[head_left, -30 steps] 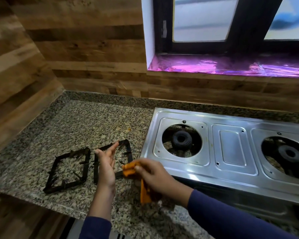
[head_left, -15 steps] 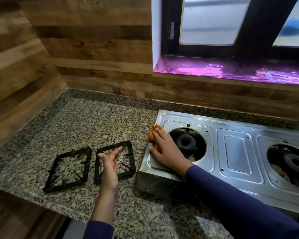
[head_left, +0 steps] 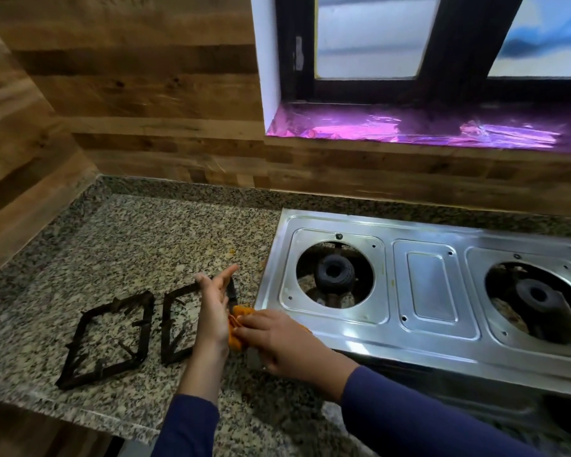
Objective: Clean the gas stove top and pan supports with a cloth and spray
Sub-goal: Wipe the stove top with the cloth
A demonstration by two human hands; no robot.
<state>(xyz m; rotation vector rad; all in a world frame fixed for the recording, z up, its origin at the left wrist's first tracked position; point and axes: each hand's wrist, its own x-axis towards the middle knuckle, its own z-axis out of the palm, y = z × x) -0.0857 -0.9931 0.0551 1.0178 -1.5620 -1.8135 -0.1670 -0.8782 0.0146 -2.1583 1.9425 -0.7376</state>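
A: Gas stove top [head_left: 432, 324] — where does it sit?

B: On the speckled granite surface [head_left: 122, 245], just right of the right hand [head_left: 277, 341], whose fingers [head_left: 254, 324] are closed on an orange cloth [head_left: 237, 328] at the stove's near left corner.

A: And the left hand [head_left: 213, 311]?

B: Flat and upright, fingers straight and together, holding nothing, touching the cloth. The two black pan supports [head_left: 109, 338] lie left of and behind it.

A: The room?

B: Wood-plank walls [head_left: 139, 94] and a dark-framed window [head_left: 442, 54] with a shiny purple sill [head_left: 409, 127], beyond the fingers.

A: What changed?

B: Half a second ago the right hand pressed the cloth farther back on the stove's left edge; it has come back to the front corner, meeting the left hand.
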